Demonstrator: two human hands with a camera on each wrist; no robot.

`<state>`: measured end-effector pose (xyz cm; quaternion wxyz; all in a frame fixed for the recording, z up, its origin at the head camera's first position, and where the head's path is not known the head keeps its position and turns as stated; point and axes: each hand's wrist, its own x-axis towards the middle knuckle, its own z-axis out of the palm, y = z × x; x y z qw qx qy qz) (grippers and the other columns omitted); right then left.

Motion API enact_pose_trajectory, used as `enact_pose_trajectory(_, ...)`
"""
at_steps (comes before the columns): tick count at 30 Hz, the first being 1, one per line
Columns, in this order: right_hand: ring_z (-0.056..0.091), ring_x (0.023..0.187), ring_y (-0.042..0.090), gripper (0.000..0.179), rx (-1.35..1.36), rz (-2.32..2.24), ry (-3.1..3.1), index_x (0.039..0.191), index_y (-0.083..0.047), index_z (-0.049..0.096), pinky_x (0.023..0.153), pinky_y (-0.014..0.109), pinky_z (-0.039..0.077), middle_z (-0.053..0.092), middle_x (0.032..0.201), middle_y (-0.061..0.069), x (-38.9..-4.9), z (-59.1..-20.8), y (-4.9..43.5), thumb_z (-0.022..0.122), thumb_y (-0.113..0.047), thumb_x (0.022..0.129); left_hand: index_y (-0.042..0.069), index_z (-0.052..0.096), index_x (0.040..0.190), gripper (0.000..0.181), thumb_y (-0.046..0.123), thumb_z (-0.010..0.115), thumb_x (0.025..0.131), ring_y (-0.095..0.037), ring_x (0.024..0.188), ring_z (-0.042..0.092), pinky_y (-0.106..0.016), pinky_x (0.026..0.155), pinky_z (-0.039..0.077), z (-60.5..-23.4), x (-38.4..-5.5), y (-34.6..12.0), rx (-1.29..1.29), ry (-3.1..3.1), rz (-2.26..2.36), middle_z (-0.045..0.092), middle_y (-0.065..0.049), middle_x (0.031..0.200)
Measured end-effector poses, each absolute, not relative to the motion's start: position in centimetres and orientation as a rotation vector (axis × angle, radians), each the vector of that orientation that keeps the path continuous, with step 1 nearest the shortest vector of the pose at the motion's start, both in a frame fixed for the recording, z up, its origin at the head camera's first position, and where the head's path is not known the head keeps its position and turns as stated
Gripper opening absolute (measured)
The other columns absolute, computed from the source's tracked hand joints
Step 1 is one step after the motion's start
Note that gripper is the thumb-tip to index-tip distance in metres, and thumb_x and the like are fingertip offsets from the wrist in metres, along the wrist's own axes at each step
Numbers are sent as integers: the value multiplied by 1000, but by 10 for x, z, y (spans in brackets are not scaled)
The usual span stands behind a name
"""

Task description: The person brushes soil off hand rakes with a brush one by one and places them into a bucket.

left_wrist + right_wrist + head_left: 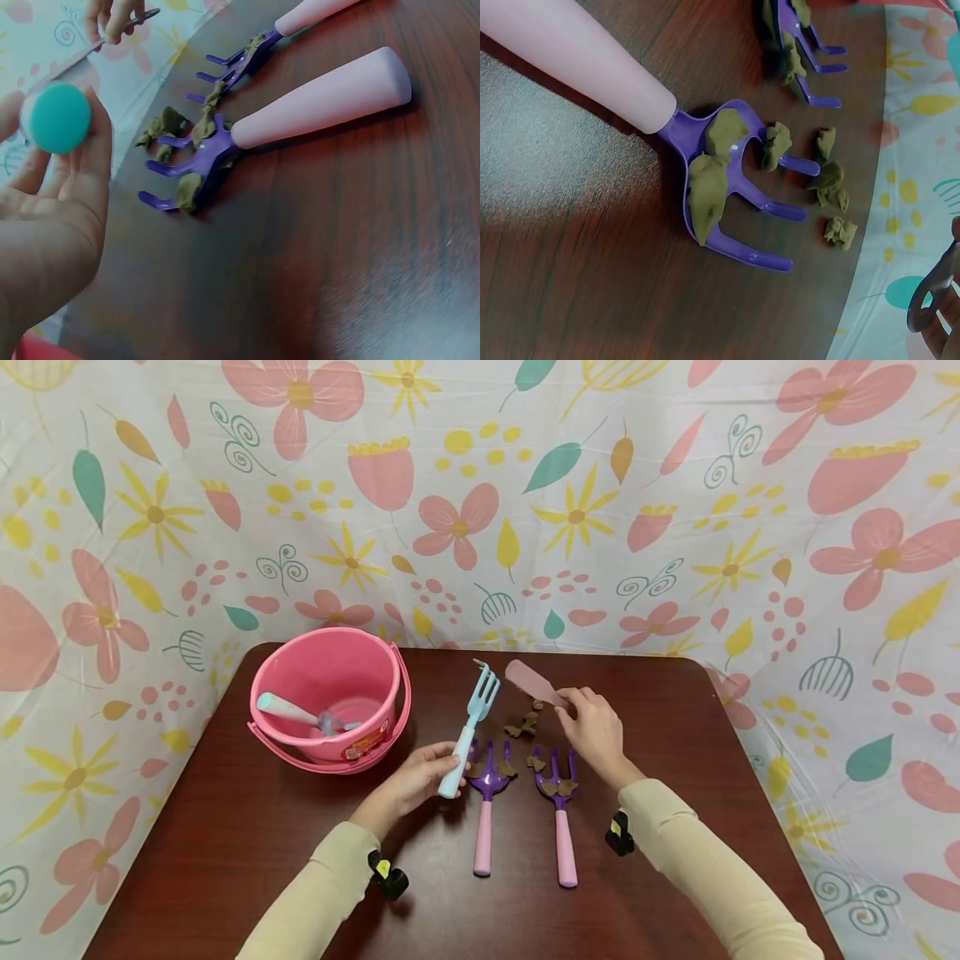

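Note:
My left hand (411,779) holds a light blue hand rake (471,727) by its handle, tines upward; its teal end cap faces the left wrist view. In my right hand (594,731) is a flat pink tool (534,682) with a thin blade, its exact kind unclear, pinched at one end. Below the hands lie two purple hand forks with pink handles, a left one (483,835) and a right one (566,847). Brown clay-like lumps (708,191) stick to their heads. More brown lumps (522,725) lie on the table beyond the forks.
A pink bucket (300,652) stands at the table's back left, its handle lowered. Inside leans a tool with a white and teal handle (287,707). A flower-print sheet (457,527) hangs behind the dark wooden table (675,860).

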<state>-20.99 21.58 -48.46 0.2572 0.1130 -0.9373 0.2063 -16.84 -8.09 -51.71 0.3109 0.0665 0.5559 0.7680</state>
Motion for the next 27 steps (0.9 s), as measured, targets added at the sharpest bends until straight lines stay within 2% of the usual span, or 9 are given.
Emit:
enact_pose_trajectory(6,56,68,24,23,294,541,-2554,100,-14,68,50,42,45,65,88,7,-207,-484,219,71,-17,78,-6,43,127,38,7,49,92,-15,73,63,-37,69,53,-500,-168,-82,168,1637,1977,65,-3,91)
enact_pose_trajectory(12,57,68,25,23,299,519,-2558,100,-15,68,50,42,45,65,88,6,-206,-486,223,72,-17,77,-5,48,124,37,6,55,89,-17,68,63,-33,63,53,-482,-169,-80,130,1734,1947,63,-11,92)
enact_pose_trajectory(16,58,70,26,23,292,509,-2560,100,-15,68,52,44,46,65,87,6,-206,-487,225,72,-17,77,-3,57,116,32,7,61,85,-13,72,61,-28,63,51,-468,-170,-79,238,2048,1814,64,-16,93)
enact_pose_trajectory(21,58,70,27,22,294,500,-2564,99,-14,69,52,44,47,65,86,6,-206,-486,227,72,-17,78,4,64,107,26,10,66,82,-13,75,59,-26,63,47,-446,-168,-81,296,2365,1614,65,-9,87)
enact_pose_trajectory(27,58,70,26,22,287,487,-2585,100,-14,68,53,42,47,65,86,6,-206,-484,231,72,-17,78,13,66,101,22,16,69,80,-11,70,61,-27,62,47,-425,-168,-85,374,2597,1376,67,0,83)
